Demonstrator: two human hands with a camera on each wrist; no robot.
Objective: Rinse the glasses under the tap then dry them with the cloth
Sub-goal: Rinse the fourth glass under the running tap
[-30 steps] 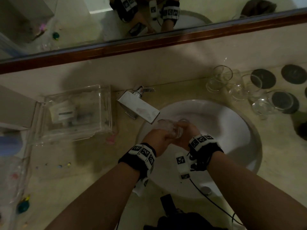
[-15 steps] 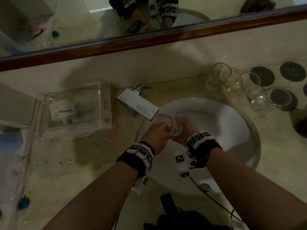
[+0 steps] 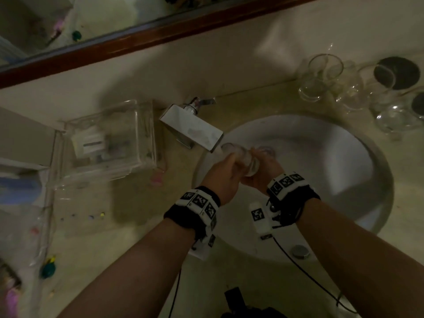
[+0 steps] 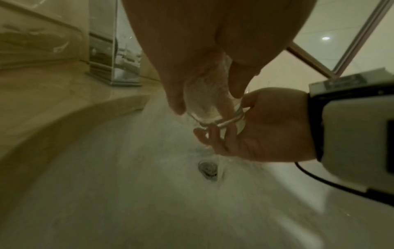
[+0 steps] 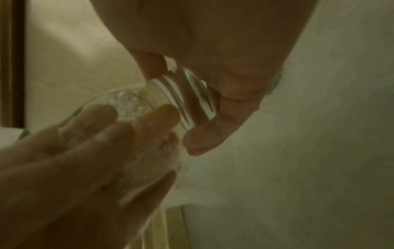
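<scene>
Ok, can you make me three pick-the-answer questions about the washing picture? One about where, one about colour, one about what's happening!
1. Where is the glass being held?
A. over the sink
B. on the counter
C. inside the clear box

2. What colour is the sink?
A. black
B. white
C. red

3. How is the glass held?
A. by nobody
B. by one hand
C. by both hands

Answers: 1 A, it sits under the tap above the bowl. 2 B, the bowl looks white. 3 C, the left hand and right hand both wrap it.
</scene>
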